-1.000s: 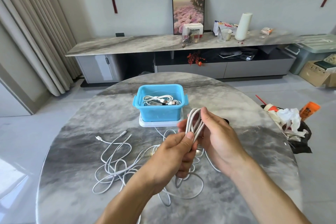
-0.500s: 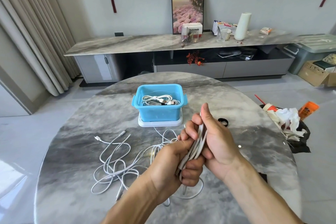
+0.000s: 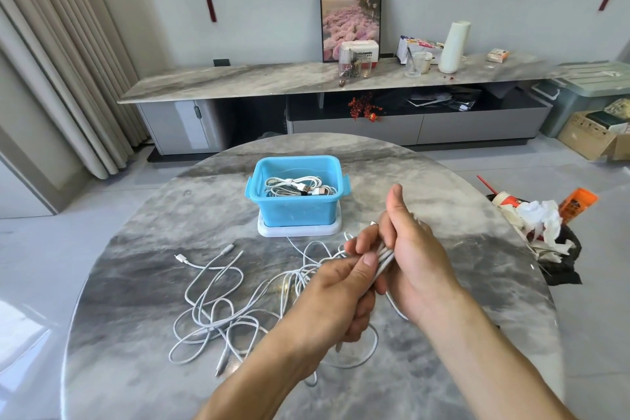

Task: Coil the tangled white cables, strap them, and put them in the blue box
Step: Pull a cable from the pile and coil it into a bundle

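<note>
While the coiled cable (image 3: 383, 261) is pinched by the left hand (image 3: 335, 297) and gripped by the right hand (image 3: 405, 249), its loops are best kept flat; the blue box (image 3: 296, 211) waits at eleven o'clock.

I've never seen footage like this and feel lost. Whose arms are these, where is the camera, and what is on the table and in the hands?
There is no machine: a person wears a camera on the head, looking down at their own arms. The left hand and right hand both grip a folded bundle of white cable. More tangled cables lie loose on the round marble table. Behind them a blue box, holding coiled cables, sits on a white lid.
</note>
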A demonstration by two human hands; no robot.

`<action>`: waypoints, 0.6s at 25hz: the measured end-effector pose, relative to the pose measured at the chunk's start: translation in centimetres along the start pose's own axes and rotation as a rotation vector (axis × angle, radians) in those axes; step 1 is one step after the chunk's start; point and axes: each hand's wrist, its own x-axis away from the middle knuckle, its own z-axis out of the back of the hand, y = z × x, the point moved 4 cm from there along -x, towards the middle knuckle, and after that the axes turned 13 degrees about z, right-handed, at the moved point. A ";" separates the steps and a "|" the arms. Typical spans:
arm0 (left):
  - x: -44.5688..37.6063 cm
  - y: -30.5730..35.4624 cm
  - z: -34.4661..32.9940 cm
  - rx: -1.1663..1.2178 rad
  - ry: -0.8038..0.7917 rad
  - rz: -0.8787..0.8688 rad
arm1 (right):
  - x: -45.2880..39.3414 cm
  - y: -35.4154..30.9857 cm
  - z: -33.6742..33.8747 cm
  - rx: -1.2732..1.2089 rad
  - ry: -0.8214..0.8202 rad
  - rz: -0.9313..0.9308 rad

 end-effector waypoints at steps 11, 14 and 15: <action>1.8 5.1 7.7 0.531 0.310 -0.229 | 1.3 1.0 -0.3 0.583 -0.753 -0.087; 3.0 6.0 9.5 -0.109 0.708 -0.390 | -0.3 -2.4 2.0 0.361 -0.452 -0.058; 3.2 6.4 9.0 -0.392 0.784 -0.501 | -0.5 -3.3 2.6 0.199 -0.372 -0.046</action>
